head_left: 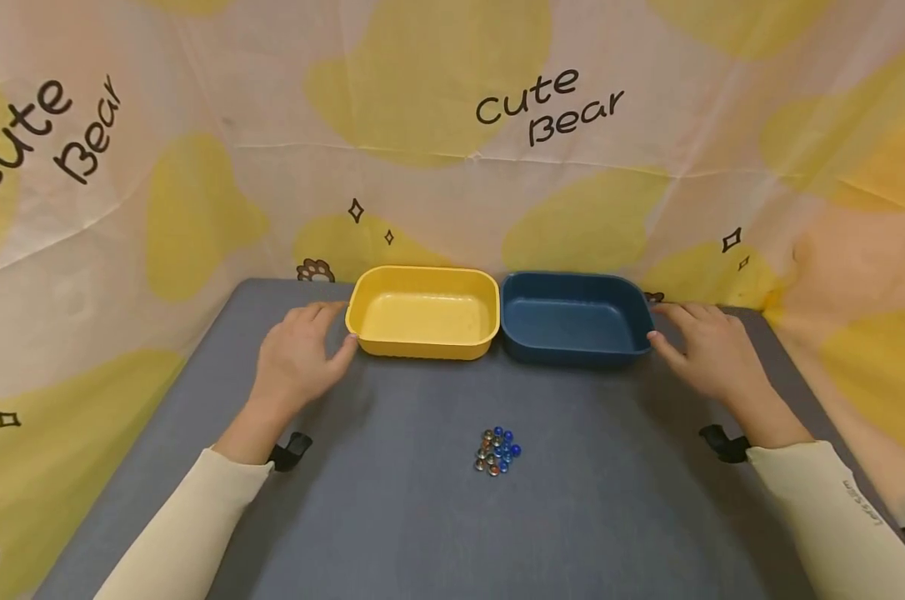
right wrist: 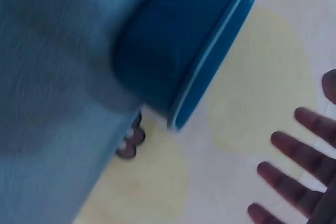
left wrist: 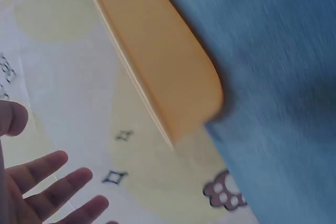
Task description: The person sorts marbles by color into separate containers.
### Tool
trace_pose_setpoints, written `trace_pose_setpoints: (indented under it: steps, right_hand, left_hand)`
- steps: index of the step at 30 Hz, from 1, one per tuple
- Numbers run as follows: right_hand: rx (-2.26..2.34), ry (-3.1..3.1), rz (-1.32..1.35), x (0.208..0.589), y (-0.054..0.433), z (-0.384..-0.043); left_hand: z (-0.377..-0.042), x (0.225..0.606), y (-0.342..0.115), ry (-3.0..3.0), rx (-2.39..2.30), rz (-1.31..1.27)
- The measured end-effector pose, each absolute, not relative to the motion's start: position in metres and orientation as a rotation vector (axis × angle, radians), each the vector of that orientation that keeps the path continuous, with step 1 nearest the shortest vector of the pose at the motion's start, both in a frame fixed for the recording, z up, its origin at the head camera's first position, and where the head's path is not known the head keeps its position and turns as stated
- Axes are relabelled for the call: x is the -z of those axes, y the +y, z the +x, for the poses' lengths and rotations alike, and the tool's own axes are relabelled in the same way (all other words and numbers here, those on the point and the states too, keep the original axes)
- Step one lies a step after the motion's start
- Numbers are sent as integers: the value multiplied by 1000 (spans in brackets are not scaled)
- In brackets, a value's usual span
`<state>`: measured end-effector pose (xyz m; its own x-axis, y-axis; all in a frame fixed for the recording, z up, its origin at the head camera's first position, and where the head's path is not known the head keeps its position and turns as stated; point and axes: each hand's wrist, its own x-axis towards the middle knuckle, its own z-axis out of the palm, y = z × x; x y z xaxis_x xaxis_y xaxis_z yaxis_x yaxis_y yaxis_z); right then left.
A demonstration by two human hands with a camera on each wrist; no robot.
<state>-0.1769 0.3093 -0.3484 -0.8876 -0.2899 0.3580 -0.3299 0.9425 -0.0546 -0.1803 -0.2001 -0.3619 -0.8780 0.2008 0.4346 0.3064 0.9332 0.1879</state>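
A yellow rectangular container (head_left: 426,348) and a dark blue one (head_left: 572,357) stand side by side at the back of the table. My left hand (head_left: 297,354) is at the left end of the yellow container, its fingers spread and holding nothing. At the right end of the blue container is my right hand (head_left: 711,350), likewise with spread fingers. In the wrist views, both the left hand (left wrist: 52,190) and the right hand (right wrist: 307,166) appear apart from the container walls. A small cluster of glass marbles (head_left: 497,452), some blue and some brownish, lies on the table in front of the containers.
The grey table (head_left: 422,533) meets a hanging cloth (head_left: 437,200) printed with yellow patches and lettering behind it and at both sides. A black strap (head_left: 291,452) sits at the left wrist, and another black strap (head_left: 725,444) at the right.
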Motion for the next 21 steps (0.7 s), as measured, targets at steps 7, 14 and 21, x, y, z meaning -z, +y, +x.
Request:
trace_pose_setpoints:
  steps: [7,14,21]
  right_hand:
    - [-359,-2671,602,365,284,-190]
    - [-471,-2685,642,384,264,-201]
    - [-573,-2700,675,401,250,-207]
  left_hand:
    - [-158,365,-169,-2729,698,-389]
    - [-144,372,-143,-2738,944,-445]
    - [-135,380,-124,-2714,1091,-512]
